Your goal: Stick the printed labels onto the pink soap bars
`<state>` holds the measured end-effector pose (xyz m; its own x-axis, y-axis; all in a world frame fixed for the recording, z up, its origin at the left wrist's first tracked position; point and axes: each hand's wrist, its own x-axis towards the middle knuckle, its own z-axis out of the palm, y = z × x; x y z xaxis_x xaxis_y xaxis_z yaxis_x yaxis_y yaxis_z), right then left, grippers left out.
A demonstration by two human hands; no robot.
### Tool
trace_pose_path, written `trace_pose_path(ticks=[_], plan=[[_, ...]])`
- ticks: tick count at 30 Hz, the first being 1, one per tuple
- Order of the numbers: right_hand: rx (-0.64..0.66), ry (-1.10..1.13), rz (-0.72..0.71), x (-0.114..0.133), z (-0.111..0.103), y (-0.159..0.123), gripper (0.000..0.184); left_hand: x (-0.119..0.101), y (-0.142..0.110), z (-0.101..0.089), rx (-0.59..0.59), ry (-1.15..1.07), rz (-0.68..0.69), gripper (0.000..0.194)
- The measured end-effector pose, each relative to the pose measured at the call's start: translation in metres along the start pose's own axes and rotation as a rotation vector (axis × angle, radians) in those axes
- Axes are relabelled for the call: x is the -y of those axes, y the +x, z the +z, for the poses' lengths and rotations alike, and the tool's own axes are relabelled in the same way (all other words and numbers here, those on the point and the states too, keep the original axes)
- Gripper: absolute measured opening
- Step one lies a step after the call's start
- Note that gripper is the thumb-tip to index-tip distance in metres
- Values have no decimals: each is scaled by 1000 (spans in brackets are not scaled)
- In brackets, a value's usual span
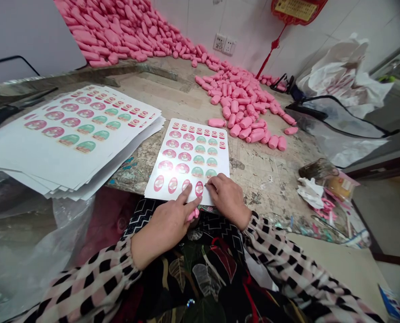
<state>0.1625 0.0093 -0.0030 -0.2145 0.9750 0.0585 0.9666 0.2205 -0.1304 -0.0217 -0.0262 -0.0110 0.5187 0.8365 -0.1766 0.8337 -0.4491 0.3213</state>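
A white sticker sheet (189, 157) with rows of pink, green and red oval stickers lies at the table's near edge. My left hand (168, 222) rests at its bottom edge, forefinger stretched onto the sheet, the other fingers curled round a small pink piece (193, 214). My right hand (227, 197) is beside it, fingertips pinched at the edge of a red oval sticker (199, 188) in the bottom row.
A fanned stack of more sticker sheets (68, 134) lies on the left. Several pink capsule-shaped pieces (247, 107) are heaped across the worn table (270, 175) and up the back corner. Clear plastic bags (337, 121) and scraps (321, 193) sit on the right.
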Motion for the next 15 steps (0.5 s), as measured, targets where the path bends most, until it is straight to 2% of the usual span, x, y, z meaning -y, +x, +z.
trace_pose_path(ticks=[7, 15], plan=[[37, 100, -26, -7, 1, 3, 23, -4, -1, 7, -23, 62, -1, 48], [18, 161, -39, -9, 4, 2, 21, -5, 2, 14, -30, -71, -17, 52]])
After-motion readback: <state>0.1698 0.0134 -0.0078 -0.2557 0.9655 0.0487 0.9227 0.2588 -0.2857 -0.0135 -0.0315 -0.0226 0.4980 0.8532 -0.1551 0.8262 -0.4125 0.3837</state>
